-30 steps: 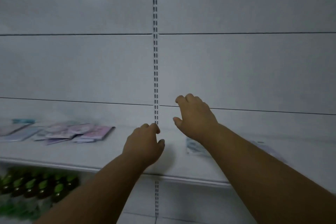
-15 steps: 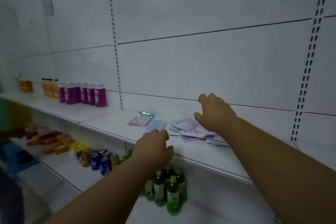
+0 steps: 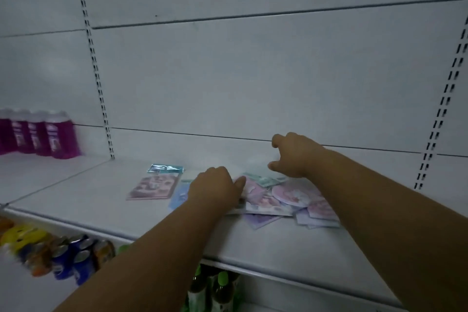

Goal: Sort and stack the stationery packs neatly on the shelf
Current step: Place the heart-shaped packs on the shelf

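Flat stationery packs lie scattered on a white shelf [image 3: 266, 248]. A loose heap of pink and lilac packs [image 3: 283, 200] sits in the middle. A pink pack [image 3: 153, 187] with a teal pack [image 3: 166, 168] behind it lies to the left, and a light blue pack [image 3: 180, 195] peeks out beside my left wrist. My left hand [image 3: 215, 186] rests knuckles up on the heap's left edge, fingers curled. My right hand [image 3: 295, 153] hovers over the heap's far side, fingers bent and apart, above a greenish pack [image 3: 266, 178]. Whether either hand grips a pack is hidden.
Purple bottles [image 3: 40, 133] stand at the far left of the same shelf level. Below, drink cans [image 3: 73, 256] and yellow items [image 3: 22, 235] fill the lower left shelf, and green-capped bottles [image 3: 215, 286] stand under the shelf edge. Slotted uprights run up the white back wall.
The view has swung left and closer to the packs. Both hands have come forward onto the heap; the left hand now touches it.
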